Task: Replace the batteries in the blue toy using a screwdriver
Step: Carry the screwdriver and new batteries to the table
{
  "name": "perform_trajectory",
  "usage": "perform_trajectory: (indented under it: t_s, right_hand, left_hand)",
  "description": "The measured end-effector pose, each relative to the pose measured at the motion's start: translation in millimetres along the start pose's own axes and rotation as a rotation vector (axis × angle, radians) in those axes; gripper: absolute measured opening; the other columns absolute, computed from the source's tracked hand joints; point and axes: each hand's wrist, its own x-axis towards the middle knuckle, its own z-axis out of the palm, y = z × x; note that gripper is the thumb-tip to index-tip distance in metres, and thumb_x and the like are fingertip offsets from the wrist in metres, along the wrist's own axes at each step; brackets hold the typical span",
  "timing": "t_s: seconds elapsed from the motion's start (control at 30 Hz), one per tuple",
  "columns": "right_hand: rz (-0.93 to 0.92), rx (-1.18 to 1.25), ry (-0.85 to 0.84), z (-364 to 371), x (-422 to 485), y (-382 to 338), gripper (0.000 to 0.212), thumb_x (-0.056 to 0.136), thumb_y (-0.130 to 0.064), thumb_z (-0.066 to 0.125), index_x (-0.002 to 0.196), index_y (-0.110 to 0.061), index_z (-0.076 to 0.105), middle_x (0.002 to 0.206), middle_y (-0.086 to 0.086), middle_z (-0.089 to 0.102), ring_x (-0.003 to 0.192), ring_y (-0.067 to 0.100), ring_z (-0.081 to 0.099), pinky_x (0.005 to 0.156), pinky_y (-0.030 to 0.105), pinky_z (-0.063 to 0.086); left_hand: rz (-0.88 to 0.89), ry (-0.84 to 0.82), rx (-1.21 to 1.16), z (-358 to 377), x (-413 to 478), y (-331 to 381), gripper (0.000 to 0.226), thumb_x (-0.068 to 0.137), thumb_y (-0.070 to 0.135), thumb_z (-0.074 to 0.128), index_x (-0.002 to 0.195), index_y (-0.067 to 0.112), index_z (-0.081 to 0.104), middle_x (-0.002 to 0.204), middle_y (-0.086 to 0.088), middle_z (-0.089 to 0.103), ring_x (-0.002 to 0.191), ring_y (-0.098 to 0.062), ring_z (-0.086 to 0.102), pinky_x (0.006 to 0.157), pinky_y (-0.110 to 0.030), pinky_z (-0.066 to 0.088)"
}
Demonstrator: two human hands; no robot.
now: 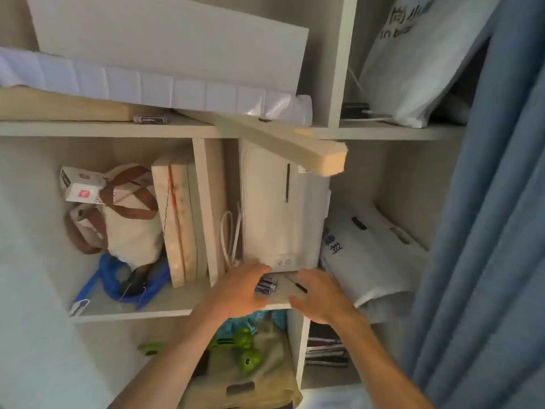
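Note:
Several dark purple batteries (266,285) lie in a small pile on the middle shelf (165,305), in front of a white appliance (280,214). My left hand (239,293) reaches over the shelf edge just left of the batteries, fingers loosely spread, fingertips at the pile. My right hand (320,296) hovers to their right, fingers relaxed, beside a thin dark tool (298,285) that looks like a screwdriver. One more battery (152,119) lies on the upper shelf. The blue toy is not in view.
A wooden beam (295,149) juts out from the upper shelf above the hands. A canvas bag (126,219) and boards (177,225) fill the left compartment. White plastic bags (374,255) sit to the right, and a blue curtain (486,231) hangs at the far right. A green toy (247,352) lies below.

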Motion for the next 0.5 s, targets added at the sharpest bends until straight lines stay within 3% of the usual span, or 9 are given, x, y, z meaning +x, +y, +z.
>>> perform_trajectory:
  t_s: [0.07,0.1,0.17,0.27,0.37,0.47,0.5]
  right_hand:
    - [0.009,-0.083,0.054,7.0,13.8,-0.5,0.035,0.082,-0.047,0.066,0.113,-0.031,0.068,0.112,-0.004,0.067,0.105,0.02,0.062,0.087,0.031,0.055]
    - [0.011,-0.084,0.081,10.4,18.5,1.1,0.023,0.08,-0.045,0.066,0.096,-0.03,0.068,0.101,-0.005,0.065,0.095,0.019,0.06,0.074,0.028,0.053]
    - [0.079,-0.075,0.071,15.5,27.0,4.6,0.022,0.079,-0.043,0.064,0.073,-0.024,0.054,0.09,-0.004,0.056,0.082,0.018,0.051,0.056,0.023,0.037]
    - [0.127,-0.09,0.076,19.2,33.9,9.4,0.024,0.079,-0.042,0.064,0.08,-0.017,0.065,0.097,-0.001,0.062,0.082,0.018,0.06,0.059,0.025,0.041]
    - [0.174,-0.069,0.094,23.6,33.9,13.3,0.018,0.084,-0.028,0.064,0.075,-0.013,0.064,0.085,0.004,0.061,0.068,0.02,0.06,0.05,0.028,0.039]
    - [0.233,-0.053,0.07,27.9,31.9,14.6,0.023,0.087,-0.022,0.06,0.067,-0.012,0.057,0.066,0.004,0.054,0.054,0.019,0.048,0.046,0.038,0.039]
    - [0.25,-0.042,0.065,28.4,30.9,13.5,0.025,0.086,-0.02,0.059,0.063,-0.013,0.052,0.062,0.003,0.05,0.051,0.018,0.044,0.044,0.035,0.036]
  left_hand:
    - [0.063,-0.03,0.105,5.7,19.2,-9.1,0.06,0.088,0.038,0.07,0.144,0.029,0.051,0.141,0.007,0.06,0.131,-0.017,0.057,0.107,-0.039,0.05]
    - [0.086,-0.039,0.143,9.5,26.7,-11.5,0.057,0.088,0.038,0.07,0.142,0.029,0.053,0.141,0.007,0.06,0.131,-0.017,0.056,0.105,-0.039,0.049]
    - [0.113,-0.069,0.185,13.7,37.0,-13.8,0.046,0.089,0.038,0.067,0.133,0.028,0.059,0.134,0.005,0.064,0.127,-0.018,0.058,0.098,-0.039,0.054]
    - [0.166,-0.072,0.277,17.8,42.9,-17.1,0.034,0.092,0.039,0.06,0.122,0.023,0.063,0.125,0.001,0.064,0.115,-0.021,0.064,0.087,-0.042,0.061]
    - [0.179,-0.061,0.328,26.9,41.8,-18.8,0.035,0.099,0.039,0.052,0.123,0.015,0.058,0.127,-0.006,0.058,0.109,-0.026,0.066,0.079,-0.043,0.061]
    - [0.148,-0.057,0.374,36.8,39.7,-13.2,0.036,0.105,0.037,0.044,0.127,0.01,0.052,0.127,-0.01,0.053,0.095,-0.031,0.069,0.061,-0.038,0.046]
    - [0.12,-0.06,0.368,38.5,38.9,-10.8,0.034,0.108,0.035,0.043,0.128,0.009,0.051,0.126,-0.011,0.053,0.09,-0.031,0.07,0.06,-0.038,0.042]
